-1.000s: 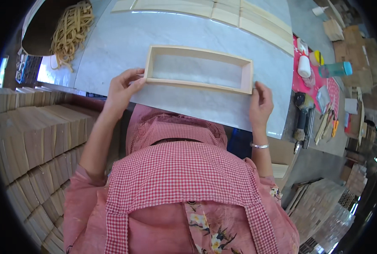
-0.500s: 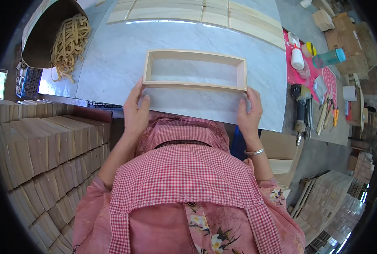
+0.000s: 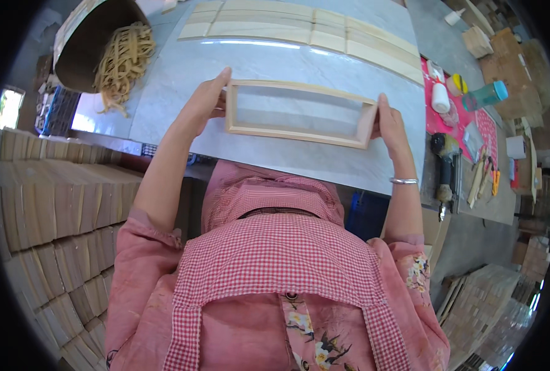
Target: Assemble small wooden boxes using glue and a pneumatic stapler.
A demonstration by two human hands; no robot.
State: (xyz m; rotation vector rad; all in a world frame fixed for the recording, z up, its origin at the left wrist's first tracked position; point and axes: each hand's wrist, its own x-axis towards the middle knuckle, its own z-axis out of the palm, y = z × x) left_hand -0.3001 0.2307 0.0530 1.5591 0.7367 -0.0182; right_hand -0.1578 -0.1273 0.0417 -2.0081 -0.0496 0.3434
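While the left hand (image 3: 204, 102) and right hand (image 3: 389, 123) clasp the short ends of the open wooden frame (image 3: 300, 112) on the pale tabletop (image 3: 164, 105), the step looks like squaring it — next, judging by the grip, even pressure from both sides.

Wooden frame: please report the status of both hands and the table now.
Left hand, right hand grip frame ends. Wooden frame flat on grey table. Nothing blocks it.

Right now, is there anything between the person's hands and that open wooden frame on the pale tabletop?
Nothing visible. The left hand presses against one short end of the wooden frame and the right hand against the other, with only bare tabletop around the frame.
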